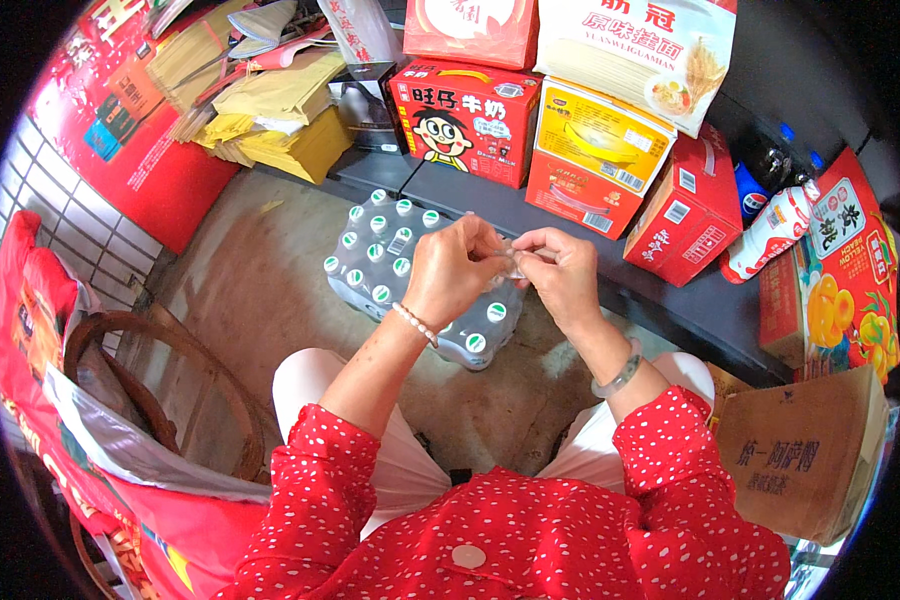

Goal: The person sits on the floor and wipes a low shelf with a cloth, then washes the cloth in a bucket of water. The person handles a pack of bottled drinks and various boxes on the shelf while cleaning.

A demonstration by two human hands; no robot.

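My left hand (pixel 450 266), with a beaded bracelet at the wrist, pinches a small translucent piece (pixel 511 259), probably plastic, between thumb and fingertips. My right hand (pixel 564 276), a bangle on its wrist, pinches the same piece from the other side, so the fingertips of both hands nearly meet. The fingers hide much of the piece. Below my hands, a shrink-wrapped pack of bottles (pixel 375 251) with white and green caps stands on the floor between my knees. My hands and forearms cover part of the pack. Whether the piece is joined to the wrap, I cannot tell.
A dark shelf (pixel 487 206) ahead bears a red milk carton (pixel 465 124), a yellow box (pixel 600 135) and a noodle bag (pixel 637 60). Yellow paper stacks (pixel 292 142) lie far left. A large red bag (pixel 157 517) is at my left, a cardboard box (pixel 799 450) at my right.
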